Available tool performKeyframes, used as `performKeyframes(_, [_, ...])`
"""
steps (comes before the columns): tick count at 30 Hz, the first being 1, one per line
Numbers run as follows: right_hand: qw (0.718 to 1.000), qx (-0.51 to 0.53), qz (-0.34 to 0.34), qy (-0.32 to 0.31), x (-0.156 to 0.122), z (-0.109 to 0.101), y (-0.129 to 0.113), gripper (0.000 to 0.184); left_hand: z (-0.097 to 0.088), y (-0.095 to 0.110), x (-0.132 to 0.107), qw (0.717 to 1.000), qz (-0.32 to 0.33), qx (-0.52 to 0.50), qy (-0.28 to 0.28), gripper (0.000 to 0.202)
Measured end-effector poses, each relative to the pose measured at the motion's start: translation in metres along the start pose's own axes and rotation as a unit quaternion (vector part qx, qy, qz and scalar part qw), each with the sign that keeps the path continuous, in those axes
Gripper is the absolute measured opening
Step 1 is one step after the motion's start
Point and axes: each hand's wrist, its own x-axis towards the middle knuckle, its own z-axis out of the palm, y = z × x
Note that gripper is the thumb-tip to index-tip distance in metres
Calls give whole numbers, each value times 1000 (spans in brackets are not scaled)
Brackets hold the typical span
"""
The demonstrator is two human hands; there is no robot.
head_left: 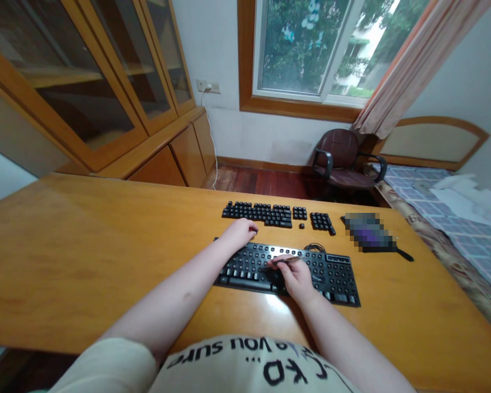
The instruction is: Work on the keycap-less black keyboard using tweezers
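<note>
A black keyboard (331, 273) with a silver top edge lies on the wooden desk (85, 251) in front of me. My left hand (241, 232) rests at the keyboard's far left corner, fingers curled down against it. My right hand (294, 273) sits over the middle keys, pinching a thin dark tool (284, 262) that lies across the keys. Beyond the keyboard, a set of loose black keycaps (265, 213) is laid out in keyboard order, with smaller groups (322, 221) to the right.
A dark flat object (368, 233), blurred out, lies at the desk's right with a black handle sticking out. Behind the desk stand glass-door cabinets (106, 82), a brown office chair (343, 161) and a bed (454, 218) on the right.
</note>
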Motion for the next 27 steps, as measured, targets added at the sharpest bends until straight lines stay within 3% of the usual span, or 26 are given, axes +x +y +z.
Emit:
performKeyframes(4, [1000, -3, 2, -3, -1, 0, 0, 20, 10, -1, 24, 999, -35, 7, -14, 17])
performKeyframes(11, [1000, -19, 2, -4, 0, 0, -6, 19, 17, -5, 38, 998, -55, 25, 2, 12])
performKeyframes(20, [1000, -10, 3, 0, 0, 0, -3, 19, 10, -5, 23, 995, 4, 73, 61, 23])
performKeyframes(27, [1000, -15, 6, 2, 0, 0, -3, 18, 17, -5, 19, 990, 36, 122, 53, 16])
